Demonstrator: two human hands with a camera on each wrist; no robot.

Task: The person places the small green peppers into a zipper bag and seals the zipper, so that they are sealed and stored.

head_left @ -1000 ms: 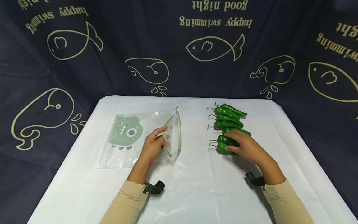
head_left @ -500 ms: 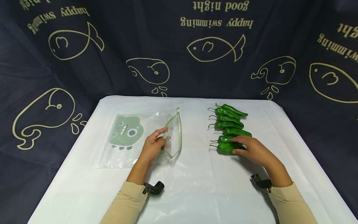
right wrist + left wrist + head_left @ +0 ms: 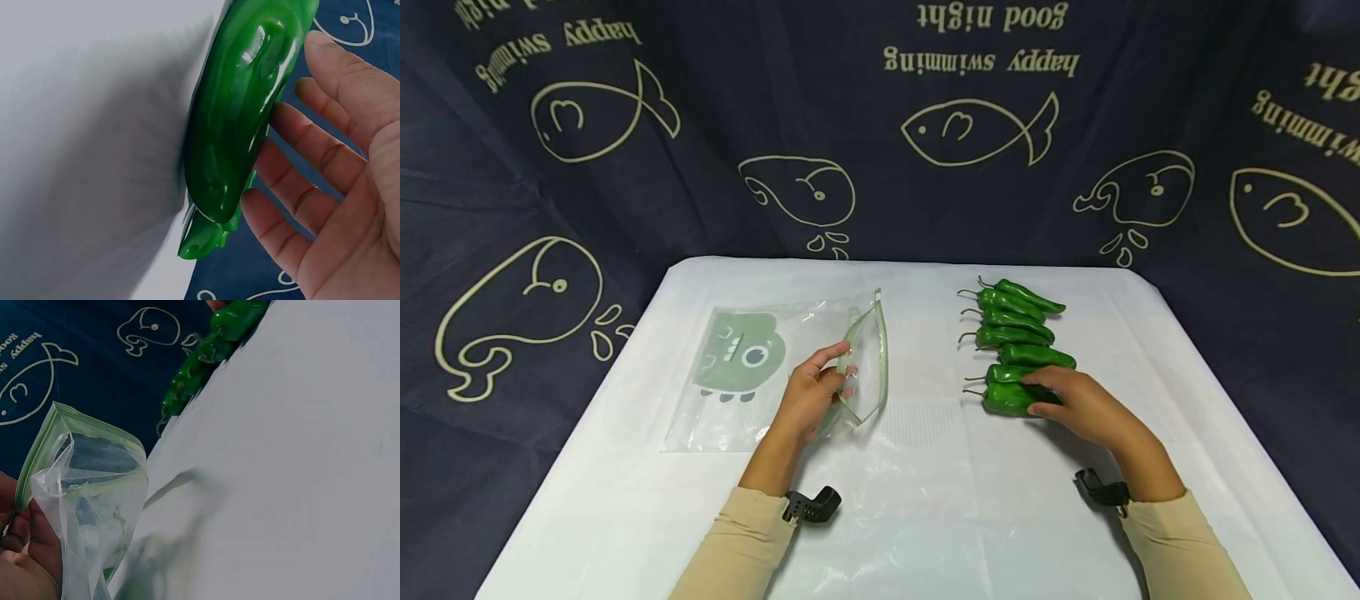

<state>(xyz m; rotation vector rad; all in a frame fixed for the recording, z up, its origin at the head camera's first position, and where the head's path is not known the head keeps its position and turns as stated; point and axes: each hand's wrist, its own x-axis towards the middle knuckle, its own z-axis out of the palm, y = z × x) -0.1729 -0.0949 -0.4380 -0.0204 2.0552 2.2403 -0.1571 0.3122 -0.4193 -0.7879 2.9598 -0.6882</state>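
Your left grip point(image 3: 808, 392) is pinched on the bag point(image 3: 775, 358) at the edge of its mouth, with fingers showing through the clear plastic. Your right grip point(image 3: 1081, 404) is loosely spread, fingers relaxed rather than wrapped round anything, at the blunt ends of the two nearest peppers. In the head view your thumb lies by the nearest pepper point(image 3: 1009, 400) and your index finger by the second one; from the right wrist view you cannot tell whether every fingertip touches.

You have the bag on the left half of the tabletop point(image 3: 910, 525), its mouth raised and gaping towards the peppers. Green strips point(image 3: 883, 354) edge that mouth, and a green monster print point(image 3: 730, 354) with one eye marks the flat part farther left.

Seven green peppers point(image 3: 1011, 336) lie side by side to the right of the bag, well apart from it, in a row running away from you, stems pointing left.

You wear tan sleeves point(image 3: 733, 542) and a black device point(image 3: 815, 505) at each wrist. Beyond the white tabletop hangs a dark blue cloth point(image 3: 880, 208) with fish, whales and upside-down words.
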